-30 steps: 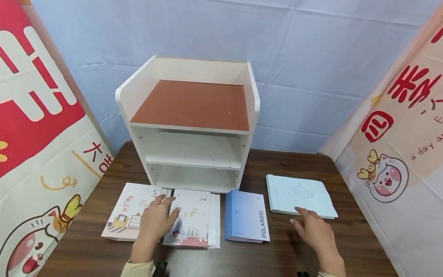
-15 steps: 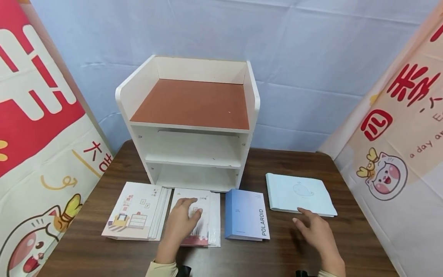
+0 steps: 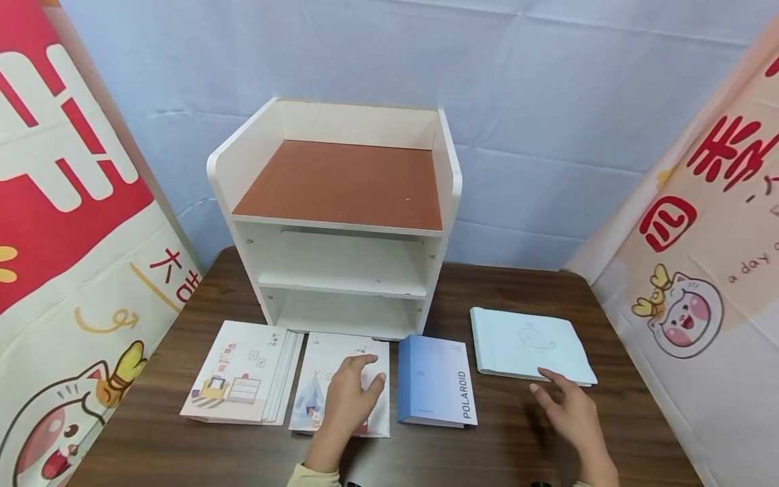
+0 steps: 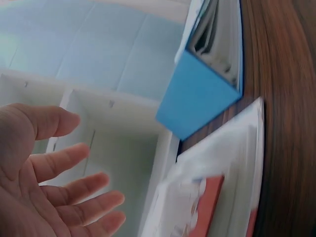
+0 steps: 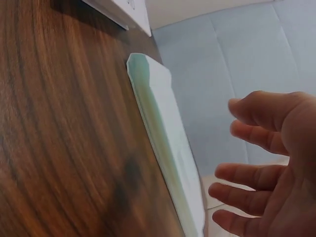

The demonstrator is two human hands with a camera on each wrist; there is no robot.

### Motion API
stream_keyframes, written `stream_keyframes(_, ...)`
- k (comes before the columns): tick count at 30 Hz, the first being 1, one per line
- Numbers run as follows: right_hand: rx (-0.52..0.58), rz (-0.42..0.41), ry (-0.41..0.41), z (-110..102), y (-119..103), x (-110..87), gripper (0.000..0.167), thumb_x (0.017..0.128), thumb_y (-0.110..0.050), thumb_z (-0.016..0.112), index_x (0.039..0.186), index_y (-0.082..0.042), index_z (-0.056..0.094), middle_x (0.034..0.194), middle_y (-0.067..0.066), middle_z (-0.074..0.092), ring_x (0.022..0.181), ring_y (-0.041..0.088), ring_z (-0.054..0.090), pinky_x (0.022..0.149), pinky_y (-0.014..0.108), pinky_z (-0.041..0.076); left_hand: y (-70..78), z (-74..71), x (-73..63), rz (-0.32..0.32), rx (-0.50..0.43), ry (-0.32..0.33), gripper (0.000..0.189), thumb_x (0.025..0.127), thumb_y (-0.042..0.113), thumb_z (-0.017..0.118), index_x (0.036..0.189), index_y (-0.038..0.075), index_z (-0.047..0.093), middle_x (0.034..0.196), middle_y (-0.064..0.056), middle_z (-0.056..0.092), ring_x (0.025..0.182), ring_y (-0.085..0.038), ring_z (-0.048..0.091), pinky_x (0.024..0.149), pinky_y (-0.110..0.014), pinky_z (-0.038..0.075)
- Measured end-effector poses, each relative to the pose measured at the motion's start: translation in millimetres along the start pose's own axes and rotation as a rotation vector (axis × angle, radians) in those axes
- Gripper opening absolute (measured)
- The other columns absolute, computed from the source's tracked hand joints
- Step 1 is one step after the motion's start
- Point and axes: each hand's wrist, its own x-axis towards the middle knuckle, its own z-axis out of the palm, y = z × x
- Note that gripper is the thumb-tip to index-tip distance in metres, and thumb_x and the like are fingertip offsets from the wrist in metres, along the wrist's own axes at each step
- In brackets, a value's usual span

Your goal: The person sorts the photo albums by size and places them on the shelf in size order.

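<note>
My left hand (image 3: 349, 399), fingers spread and slightly bent, hovers over a white photo album with a tent picture (image 3: 309, 396), covering part of its cover. In the left wrist view nothing lies in that hand (image 4: 59, 182). To its right lies a blue album marked POLAROID (image 3: 438, 379); to the left is another white album with a room drawing (image 3: 234, 375). My right hand (image 3: 572, 412) is held by the front edge of a pale blue album with a whale (image 3: 532, 341). The right wrist view shows this hand (image 5: 276, 168) apart from the album (image 5: 173, 133), holding nothing.
A white shelf unit (image 3: 359, 293) with a brown top (image 3: 347, 186) stands behind the albums, its compartments facing me. Everything stands on a dark wooden table (image 3: 511, 287). A pale blue cloth (image 3: 548, 122) hangs behind, with printed banners at both sides.
My left hand has moved right, from between the two white albums to over the tent album. The right hand has stayed nearly still near the pale blue album. No album has moved.
</note>
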Motion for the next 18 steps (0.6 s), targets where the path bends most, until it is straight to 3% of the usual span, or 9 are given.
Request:
stream_keyframes(6, 0.097, 0.024, 0.114, 8, 10, 8.4, 0.038, 0.090, -0.021, 0.059, 0.118, 0.003, 0.057, 0.111, 0.030, 0.056, 0.095, 0.041, 0.058, 0.075, 0.048, 0.049, 8.3, 13.2, 3.5, 0.006, -0.036, -0.042, 0.029, 0.080, 0.018, 0.069, 0.106, 0.006, 0.065, 0.105, -0.013, 0.060, 0.098, -0.030, 0.057, 0.078, -0.045, 0.046)
stream_keyframes(11, 0.107, 0.046, 0.214, 10, 17, 13.0, 0.033, 0.088, -0.018, 0.061, 0.113, 0.003, 0.059, 0.104, 0.026, 0.061, 0.090, 0.038, 0.061, 0.070, 0.044, 0.047, 16.7, 23.4, 7.6, 0.035, -0.081, -0.079, 0.028, 0.080, 0.018, 0.069, 0.105, 0.005, 0.065, 0.102, -0.013, 0.060, 0.095, -0.029, 0.057, 0.077, -0.043, 0.046)
stream_keyframes(14, 0.117, 0.077, 0.233, 8, 20, 14.4, 0.034, 0.088, -0.018, 0.061, 0.113, 0.003, 0.059, 0.106, 0.027, 0.060, 0.091, 0.039, 0.060, 0.071, 0.044, 0.046, 21.1, 30.0, 10.4, 0.050, -0.106, -0.092, 0.029, 0.079, 0.018, 0.070, 0.104, 0.004, 0.066, 0.098, -0.013, 0.060, 0.088, -0.028, 0.058, 0.071, -0.040, 0.047)
stream_keyframes(18, 0.131, 0.148, 0.235, 4, 25, 16.3, 0.035, 0.089, -0.020, 0.059, 0.115, 0.003, 0.057, 0.108, 0.026, 0.059, 0.092, 0.036, 0.058, 0.068, 0.035, 0.046, 25.0, 41.1, 13.1, 0.058, -0.128, -0.101, 0.028, 0.078, 0.018, 0.069, 0.103, 0.005, 0.066, 0.097, -0.012, 0.060, 0.085, -0.025, 0.057, 0.071, -0.037, 0.047)
